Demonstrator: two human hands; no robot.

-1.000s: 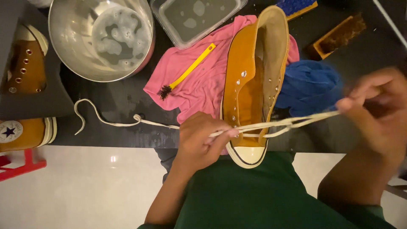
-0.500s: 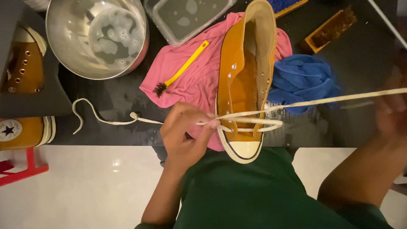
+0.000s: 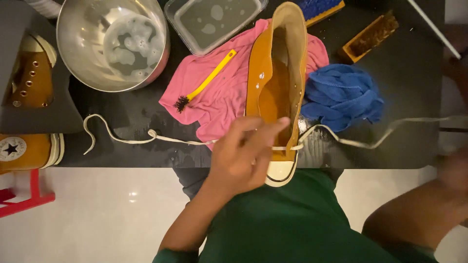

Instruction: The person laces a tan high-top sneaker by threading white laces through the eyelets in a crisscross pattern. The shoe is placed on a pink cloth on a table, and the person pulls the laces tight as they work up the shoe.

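Mustard-yellow high-top shoe (image 3: 273, 92): lying on the dark table (image 3: 414, 146), partly over a pink cloth (image 3: 219, 102), its long axis running nearly straight away from the person; the pale rubber toe cap is pointing toward the person at the near table edge, and the open collar is pointing toward the far side. White shoelace (image 3: 146, 139): crossing the shoe close to the toe, at right angles to its long axis, one end trailing left across the table in a loose curl, the other stretching right beyond the blue cloth (image 3: 341, 95). Left hand (image 3: 243, 156): hovering over the toe end with fingers (image 3: 265, 129) loosely curled at the point where the lace is meeting the eyelets; whether it is actually pinching the lace cannot be told. Right hand (image 3: 456, 170): blurring at the right frame edge, grip unreadable. Yellow-handled brush (image 3: 204, 83): resting on the pink cloth, dark bristles pointing near-left. Metal bowl (image 3: 114, 44) and clear plastic tub (image 3: 214, 22): both holding sudsy water, sitting far-left of the shoe. Wooden brush (image 3: 368, 39): lying far-right. Second mustard shoe (image 3: 31, 78): sitting at the left on a dark tray.
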